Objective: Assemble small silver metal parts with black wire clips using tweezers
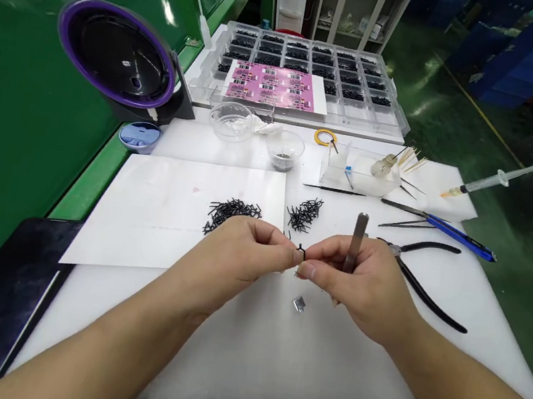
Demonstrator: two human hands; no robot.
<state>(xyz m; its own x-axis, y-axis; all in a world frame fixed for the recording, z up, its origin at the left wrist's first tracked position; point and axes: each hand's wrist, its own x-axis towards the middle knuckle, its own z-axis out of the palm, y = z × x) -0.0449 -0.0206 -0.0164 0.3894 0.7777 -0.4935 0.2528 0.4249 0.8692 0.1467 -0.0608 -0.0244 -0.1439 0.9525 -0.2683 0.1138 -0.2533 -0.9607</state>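
My left hand (243, 250) and my right hand (359, 285) meet over the white foam mat (272, 355), fingertips pinched together on a tiny black part (300, 253). A grey metal rod-like tool (357, 241) also stands upright in my right hand. Just below the hands a small shiny metal piece (299, 304) lies on the mat. Two heaps of small black parts lie beyond the hands, one (231, 213) on a white sheet (168, 211) and one (303, 213) on the mat.
Black-handled pliers (427, 286), tweezers (402, 222) and a blue pen (458, 235) lie to the right. Further back stand clear cups (284, 150), a compartment tray of black parts (311, 72) with a pink sheet (271, 86), a syringe (495, 180) and a purple-rimmed round device (117, 58). A green partition (6, 118) runs along the left.
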